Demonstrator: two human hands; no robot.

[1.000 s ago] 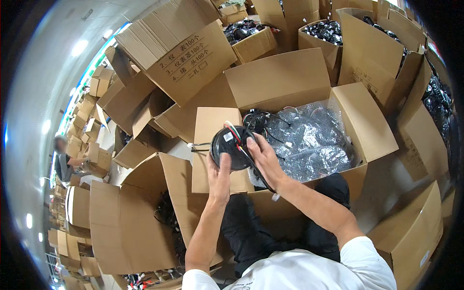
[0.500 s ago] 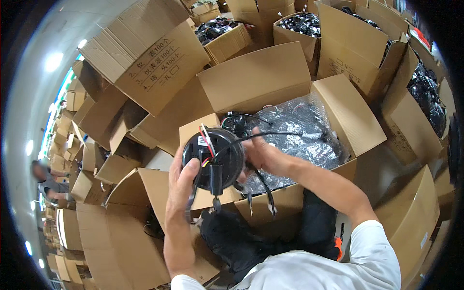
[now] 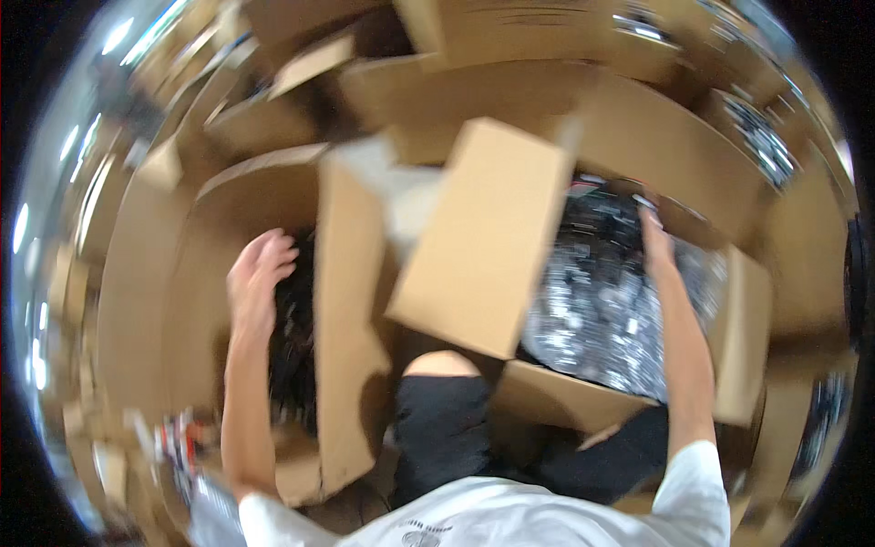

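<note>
My left hand is over the left cardboard box, fingers apart and loosely bent, with nothing visible in them. Below it, dark cabled parts fill the box, too blurred to separate. My right hand reaches into the far side of the right cardboard box, beside a dark bundle. Motion smears its fingers, so I cannot make out whether they grip the bundle. Clear bubble wrap covers dark contents in that box. The round black gauge seen earlier cannot be picked out.
A raised cardboard flap stands between the two boxes. More open cartons surround me, one with dark wrapped parts at the far right. My knee is between the boxes, close to their near edges.
The view has swung left. My left hand has gone from holding the round black gauge to hovering over the left box, without it. My right hand has left the gauge's cable and moved into the right box.
</note>
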